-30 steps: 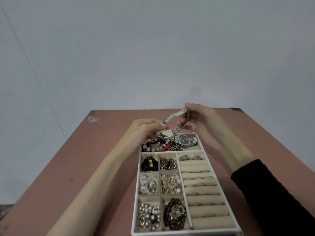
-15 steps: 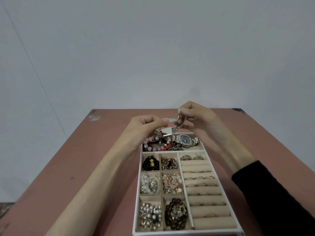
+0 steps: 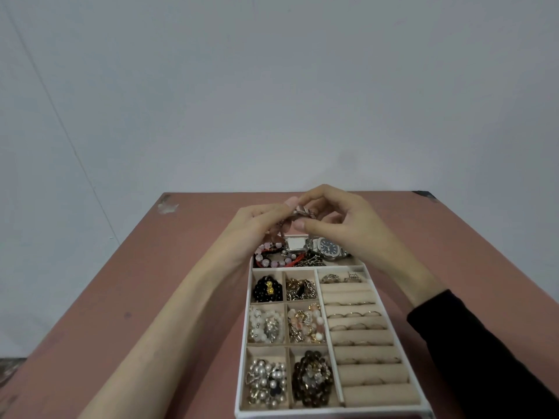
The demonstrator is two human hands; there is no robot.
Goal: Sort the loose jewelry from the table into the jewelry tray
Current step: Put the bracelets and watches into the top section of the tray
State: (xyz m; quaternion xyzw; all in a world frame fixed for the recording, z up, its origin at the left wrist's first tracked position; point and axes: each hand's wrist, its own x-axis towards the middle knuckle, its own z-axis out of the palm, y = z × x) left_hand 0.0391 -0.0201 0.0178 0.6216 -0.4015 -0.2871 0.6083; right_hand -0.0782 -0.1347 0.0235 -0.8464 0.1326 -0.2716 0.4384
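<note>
Since half a second ago my right hand point(image 3: 341, 219) has closed in on my left hand point(image 3: 260, 226); both sets of fingertips pinch the silver watch point(image 3: 298, 220), held just above the jewelry tray point(image 3: 243, 373) at its far end.

Free room and obstacles. The pink table point(image 3: 127, 297) lies bare to the left of the jewelry tray point(image 3: 243, 358), open from the near edge to the far edge, crossed only by the left forearm point(image 3: 169, 322). A narrower bare strip runs right of the tray, partly covered by the black sleeve point(image 3: 484, 358). Behind the hands, the far table surface is open up to the wall point(image 3: 272, 86). Over the tray's far compartment, the left hand point(image 3: 257, 225) and right hand point(image 3: 348, 225) meet around a silver watch band point(image 3: 302, 213), blocking approach from above there. That compartment is crowded by a dark-dialled watch point(image 3: 328, 249) and beaded bracelets point(image 3: 272, 258). The six small compartments are full; the lower ring rolls point(image 3: 378, 394) are reachable from above.
</note>
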